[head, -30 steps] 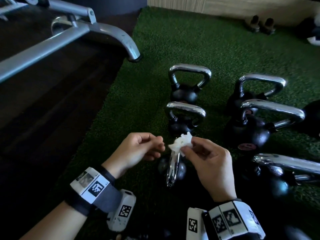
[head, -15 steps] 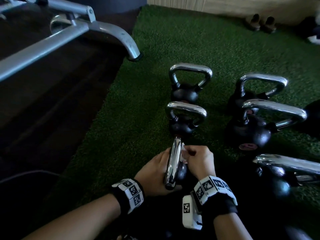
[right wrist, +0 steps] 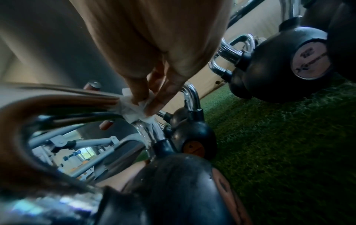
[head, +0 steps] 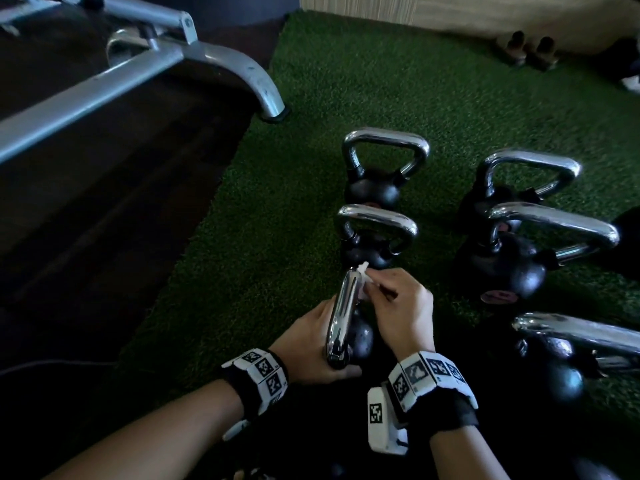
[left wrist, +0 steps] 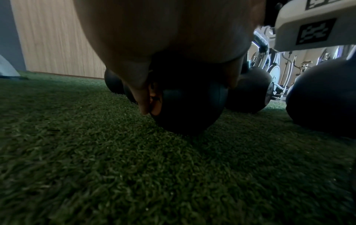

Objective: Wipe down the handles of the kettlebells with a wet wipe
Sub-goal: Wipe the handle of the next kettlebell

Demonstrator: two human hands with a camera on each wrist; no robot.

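The nearest kettlebell (head: 360, 336) stands on the green turf (head: 277, 258) at the near end of the left row, its chrome handle (head: 341, 317) seen edge-on from the head view. The left hand (head: 311, 348) wraps the black ball low on its left side, its grip clasped round the ball; the left wrist view shows fingertips (left wrist: 144, 99) pressed to the rounded body just above the turf. The right hand (head: 401, 313) pinches the white wet wipe (head: 363, 271) between thumb and fingers and holds it against the far top corner of the handle; the right wrist view shows the wipe (right wrist: 133, 109) bunched around the chrome bar.

A second ago both hands were raised above the kettlebell, working the wipe between them, with the left hand free of the ball. Half a second ago both had come down, the left onto the ball and the right beside the handle. Since then the right hand has slid toward the far end of the handle, and the wipe now peeks past its corner. The second kettlebell (head: 372, 251) and the one behind it (head: 374, 188) have not moved, nor has the grey machine frame (head: 221, 60).
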